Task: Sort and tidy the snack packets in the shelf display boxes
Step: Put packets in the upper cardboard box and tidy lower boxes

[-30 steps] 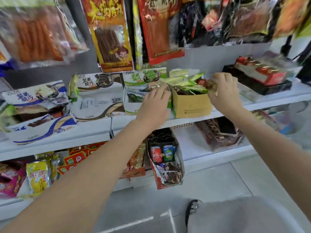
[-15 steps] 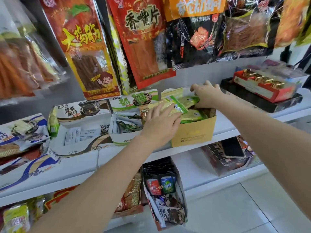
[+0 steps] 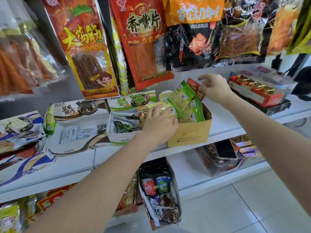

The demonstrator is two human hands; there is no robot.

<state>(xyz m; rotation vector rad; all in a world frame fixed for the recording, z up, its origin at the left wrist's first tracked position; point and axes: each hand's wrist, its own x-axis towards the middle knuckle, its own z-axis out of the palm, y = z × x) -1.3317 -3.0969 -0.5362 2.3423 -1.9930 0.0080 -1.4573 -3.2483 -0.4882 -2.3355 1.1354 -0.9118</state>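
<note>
1. Two hands work at a tan display box (image 3: 190, 132) standing at the front edge of the white shelf (image 3: 225, 121).
2. Left hand (image 3: 159, 125) lies with straight fingers pressed on the green snack packets (image 3: 181, 100) leaning out of the box's left side.
3. Right hand (image 3: 215, 88) pinches a red packet (image 3: 195, 87) at the back of the box, the other fingers spread.
4. Just left of the box stands a green-and-white display box (image 3: 121, 137); a red tray (image 3: 257, 96) sits toward the shelf's right end
</note>
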